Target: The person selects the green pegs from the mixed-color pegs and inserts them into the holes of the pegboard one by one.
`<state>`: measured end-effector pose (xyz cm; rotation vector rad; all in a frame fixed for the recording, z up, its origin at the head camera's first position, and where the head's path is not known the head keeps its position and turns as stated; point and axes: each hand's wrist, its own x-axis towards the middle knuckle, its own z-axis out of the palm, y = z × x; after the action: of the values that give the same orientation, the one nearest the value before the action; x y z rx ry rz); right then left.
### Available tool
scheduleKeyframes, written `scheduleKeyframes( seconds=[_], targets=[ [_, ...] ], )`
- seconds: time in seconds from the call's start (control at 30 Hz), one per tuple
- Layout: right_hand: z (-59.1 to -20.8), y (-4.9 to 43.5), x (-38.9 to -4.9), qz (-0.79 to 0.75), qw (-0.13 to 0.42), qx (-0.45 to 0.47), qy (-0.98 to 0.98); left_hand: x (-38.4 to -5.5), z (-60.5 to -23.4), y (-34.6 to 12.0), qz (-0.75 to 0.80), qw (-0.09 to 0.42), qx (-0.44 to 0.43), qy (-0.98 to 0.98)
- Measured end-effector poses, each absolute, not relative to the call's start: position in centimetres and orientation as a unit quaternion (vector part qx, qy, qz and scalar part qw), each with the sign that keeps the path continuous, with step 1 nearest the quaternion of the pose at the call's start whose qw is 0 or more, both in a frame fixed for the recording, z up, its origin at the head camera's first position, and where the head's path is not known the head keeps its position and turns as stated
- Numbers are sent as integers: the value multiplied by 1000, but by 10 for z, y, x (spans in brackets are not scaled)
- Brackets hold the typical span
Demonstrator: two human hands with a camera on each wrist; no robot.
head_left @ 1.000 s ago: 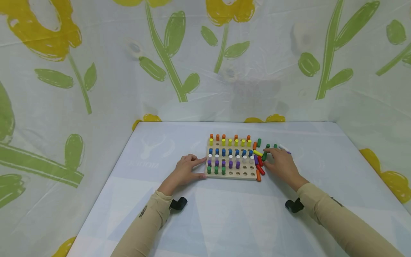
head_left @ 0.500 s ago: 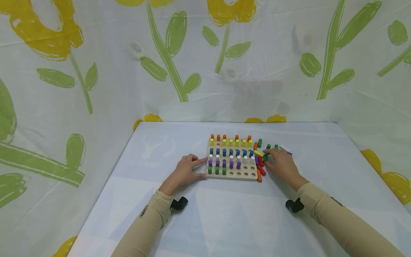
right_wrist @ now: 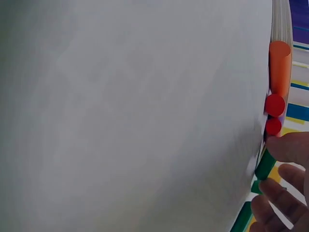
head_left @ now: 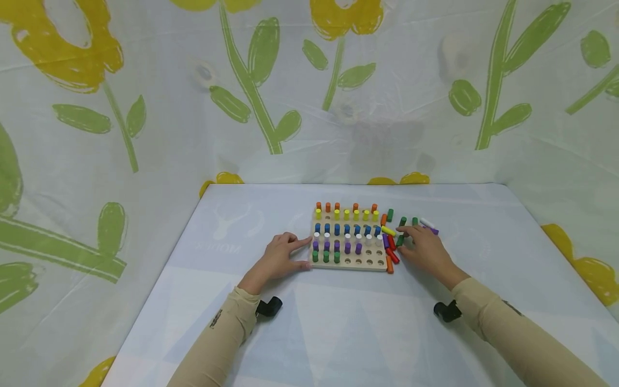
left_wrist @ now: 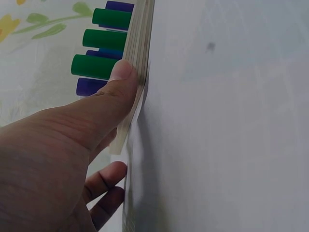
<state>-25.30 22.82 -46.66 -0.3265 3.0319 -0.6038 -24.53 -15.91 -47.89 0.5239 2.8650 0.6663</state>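
Note:
A wooden pegboard (head_left: 358,267) stands on the table, filled in rows with orange, yellow, blue, white, purple and green pegs. My left hand (head_left: 282,255) rests at its left side, thumb near the front corner and index finger farther back. In the left wrist view the thumb (left_wrist: 120,77) presses the board's edge beside green pegs (left_wrist: 99,66). My right hand (head_left: 425,247) is over the loose pegs right of the board, thumb and fingertips around a green peg (head_left: 400,240). In the right wrist view this green peg (right_wrist: 264,164) sits between thumb and fingers.
Loose pegs crowd the board's right side: red pegs (head_left: 393,255), an orange peg (head_left: 389,264), a yellow peg (head_left: 388,231) and several green ones. A white peg (head_left: 426,222) lies beyond the right hand. Flowered cloth walls (head_left: 309,129) enclose the table.
The right hand has shifted slightly right and toward the body, and the green peg at its fingertips has moved a little nearer. The left hand and board stay put.

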Motion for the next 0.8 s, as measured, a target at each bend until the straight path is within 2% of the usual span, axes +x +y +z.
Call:
scheduleKeyframes(
  seconds=[0.53, 0.8],
  targets=[
    [-464, 230, -245, -248, 64, -97, 962, -245, -479, -159, 219, 88, 161, 958],
    [-464, 232, -244, -247, 53, -88, 964, -245, -479, -159, 222, 88, 161, 957]
  ],
)
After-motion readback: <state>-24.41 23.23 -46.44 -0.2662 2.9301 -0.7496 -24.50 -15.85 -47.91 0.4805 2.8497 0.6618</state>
